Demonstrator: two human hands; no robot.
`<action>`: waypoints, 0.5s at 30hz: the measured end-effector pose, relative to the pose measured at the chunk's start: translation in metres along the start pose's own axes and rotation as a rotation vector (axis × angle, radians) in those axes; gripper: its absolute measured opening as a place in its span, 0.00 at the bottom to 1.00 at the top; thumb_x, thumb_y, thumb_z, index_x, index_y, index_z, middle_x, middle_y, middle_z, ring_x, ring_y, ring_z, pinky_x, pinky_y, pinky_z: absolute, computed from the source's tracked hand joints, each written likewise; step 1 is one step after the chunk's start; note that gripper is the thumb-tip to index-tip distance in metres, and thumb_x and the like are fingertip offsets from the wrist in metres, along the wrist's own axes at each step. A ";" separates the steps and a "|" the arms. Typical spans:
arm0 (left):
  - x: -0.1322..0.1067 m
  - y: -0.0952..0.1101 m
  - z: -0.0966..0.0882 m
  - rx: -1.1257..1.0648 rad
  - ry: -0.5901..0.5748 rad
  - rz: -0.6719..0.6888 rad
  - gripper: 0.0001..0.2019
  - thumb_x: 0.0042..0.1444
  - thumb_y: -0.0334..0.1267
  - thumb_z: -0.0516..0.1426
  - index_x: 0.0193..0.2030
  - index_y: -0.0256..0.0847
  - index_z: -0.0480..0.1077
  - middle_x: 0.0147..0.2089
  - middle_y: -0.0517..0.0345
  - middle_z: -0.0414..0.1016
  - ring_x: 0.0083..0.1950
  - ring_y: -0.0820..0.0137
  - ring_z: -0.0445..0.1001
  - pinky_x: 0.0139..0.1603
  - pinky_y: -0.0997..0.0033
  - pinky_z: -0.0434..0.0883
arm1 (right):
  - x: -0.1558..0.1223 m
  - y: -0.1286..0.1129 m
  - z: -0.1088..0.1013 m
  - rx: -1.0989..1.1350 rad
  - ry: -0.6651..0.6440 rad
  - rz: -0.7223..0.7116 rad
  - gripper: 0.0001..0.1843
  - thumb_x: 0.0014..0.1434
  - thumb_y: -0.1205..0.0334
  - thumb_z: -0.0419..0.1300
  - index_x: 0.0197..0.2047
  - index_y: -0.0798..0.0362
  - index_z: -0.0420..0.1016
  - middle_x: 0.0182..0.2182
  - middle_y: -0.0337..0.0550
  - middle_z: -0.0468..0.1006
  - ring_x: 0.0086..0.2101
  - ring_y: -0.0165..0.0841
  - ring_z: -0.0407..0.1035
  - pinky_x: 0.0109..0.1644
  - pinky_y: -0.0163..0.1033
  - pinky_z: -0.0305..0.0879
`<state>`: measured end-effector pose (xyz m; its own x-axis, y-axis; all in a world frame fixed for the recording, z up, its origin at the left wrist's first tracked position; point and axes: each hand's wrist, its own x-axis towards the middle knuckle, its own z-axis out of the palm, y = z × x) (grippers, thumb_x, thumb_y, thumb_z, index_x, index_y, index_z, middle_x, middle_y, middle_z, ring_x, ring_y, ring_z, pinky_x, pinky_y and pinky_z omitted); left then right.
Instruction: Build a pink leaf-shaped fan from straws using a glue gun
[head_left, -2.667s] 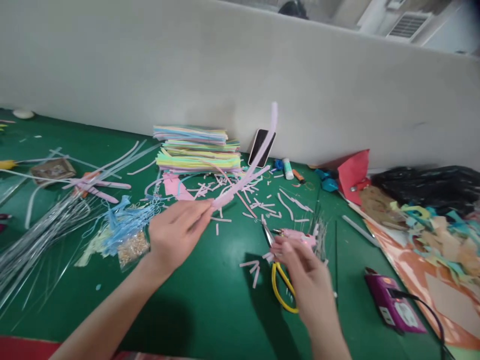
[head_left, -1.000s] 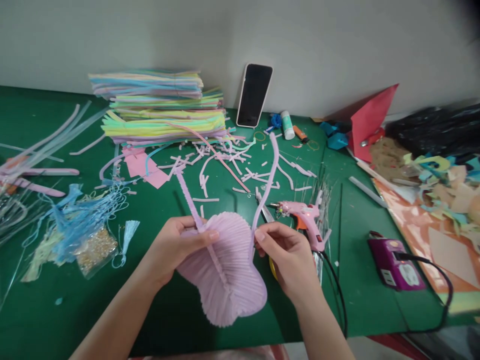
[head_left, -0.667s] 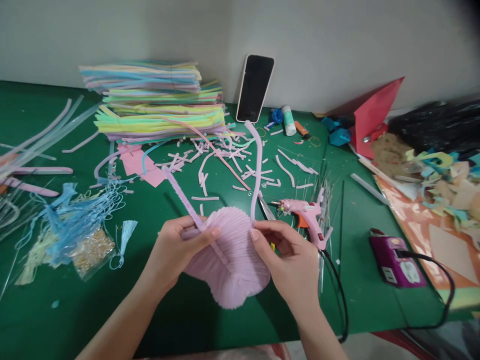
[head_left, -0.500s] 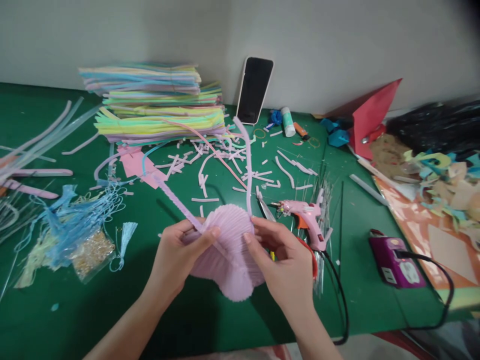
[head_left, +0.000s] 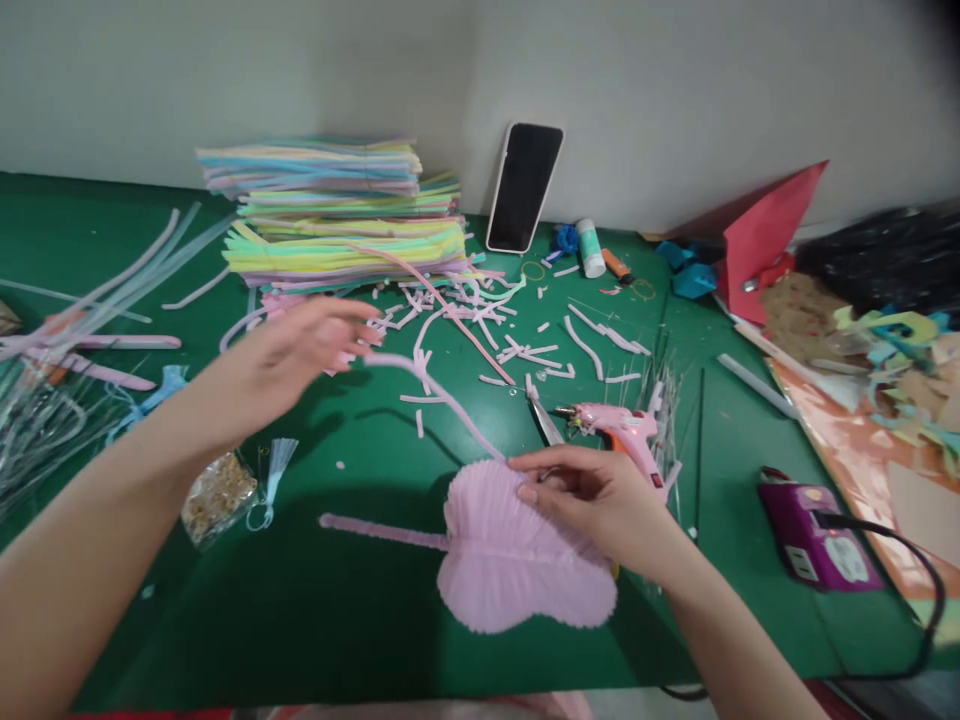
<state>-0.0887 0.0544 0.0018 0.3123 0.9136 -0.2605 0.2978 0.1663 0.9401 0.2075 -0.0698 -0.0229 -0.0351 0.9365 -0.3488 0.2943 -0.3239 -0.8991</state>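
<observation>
My right hand (head_left: 592,500) pinches the upper edge of a lilac petal shape (head_left: 517,575) made of rows of fuzzy pipe cleaner. A straight fuzzy stem (head_left: 382,530) juts from the petal's left side. From near my right fingertips a loose lilac pipe cleaner (head_left: 450,400) curves up and to the left. Its far end lies close to the fingers of my left hand (head_left: 300,350); whether they touch is unclear. My left hand is raised, fingers loosely stretched and slightly blurred, in front of pink paper (head_left: 281,302).
Bundles of pastel pipe cleaners (head_left: 345,245) and a propped phone (head_left: 525,188) stand at the back. Cut scraps lie midway. A pink glue gun (head_left: 622,428), scissors (head_left: 541,415) and wires are by my right hand. A purple power box (head_left: 814,535) sits right; tassels (head_left: 279,470) lie left.
My left hand has let go of the petal and moved up and left. The petal has turned counterclockwise and shifted right in my right hand; its loose pipe cleaner now leans left.
</observation>
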 end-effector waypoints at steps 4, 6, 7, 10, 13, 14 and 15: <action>0.024 0.025 0.028 0.154 -0.090 0.067 0.17 0.46 0.52 0.62 0.38 0.45 0.79 0.27 0.54 0.79 0.30 0.65 0.77 0.31 0.71 0.72 | 0.003 0.001 -0.001 -0.074 -0.084 -0.030 0.09 0.52 0.58 0.66 0.37 0.49 0.84 0.19 0.37 0.73 0.20 0.26 0.59 0.19 0.31 0.56; 0.034 0.034 0.041 0.262 -0.330 0.027 0.13 0.44 0.49 0.63 0.34 0.46 0.80 0.26 0.55 0.79 0.27 0.67 0.76 0.28 0.73 0.71 | 0.004 0.002 0.000 -0.087 -0.095 -0.043 0.09 0.53 0.58 0.65 0.38 0.49 0.84 0.19 0.37 0.73 0.20 0.26 0.59 0.20 0.31 0.56; 0.039 0.038 0.045 0.315 -0.493 -0.022 0.12 0.44 0.48 0.64 0.33 0.46 0.80 0.25 0.55 0.79 0.26 0.67 0.76 0.26 0.73 0.70 | 0.004 0.003 0.000 -0.088 -0.095 -0.043 0.09 0.53 0.57 0.65 0.38 0.49 0.84 0.20 0.37 0.73 0.20 0.26 0.59 0.20 0.31 0.56; 0.043 0.043 0.051 0.430 -0.739 -0.093 0.08 0.46 0.45 0.62 0.30 0.46 0.80 0.25 0.56 0.79 0.24 0.67 0.75 0.22 0.75 0.66 | 0.004 0.005 0.001 -0.079 -0.082 -0.022 0.09 0.53 0.56 0.66 0.37 0.48 0.84 0.23 0.38 0.77 0.21 0.27 0.60 0.21 0.32 0.58; 0.034 0.040 0.052 0.522 -0.597 -0.030 0.09 0.49 0.45 0.60 0.26 0.46 0.79 0.23 0.59 0.77 0.20 0.71 0.69 0.18 0.75 0.60 | 0.005 0.007 0.002 -0.071 -0.063 0.017 0.10 0.52 0.56 0.66 0.37 0.48 0.84 0.24 0.39 0.79 0.21 0.27 0.61 0.21 0.32 0.57; 0.028 0.037 0.053 0.538 -0.539 -0.011 0.10 0.50 0.46 0.59 0.26 0.46 0.79 0.23 0.59 0.77 0.19 0.71 0.68 0.19 0.75 0.59 | 0.004 0.007 0.002 -0.065 -0.058 0.023 0.10 0.53 0.55 0.66 0.38 0.48 0.83 0.25 0.39 0.79 0.21 0.27 0.61 0.21 0.33 0.57; 0.023 0.034 0.054 0.538 -0.482 0.007 0.10 0.50 0.46 0.59 0.27 0.46 0.79 0.24 0.59 0.78 0.20 0.71 0.68 0.20 0.75 0.60 | 0.004 0.008 0.002 -0.056 -0.050 0.025 0.11 0.53 0.55 0.66 0.38 0.48 0.83 0.26 0.40 0.80 0.21 0.27 0.62 0.22 0.33 0.57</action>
<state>-0.0231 0.0609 0.0162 0.6421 0.6283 -0.4392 0.6582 -0.1582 0.7360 0.2078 -0.0687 -0.0318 -0.0749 0.9199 -0.3848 0.3482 -0.3375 -0.8746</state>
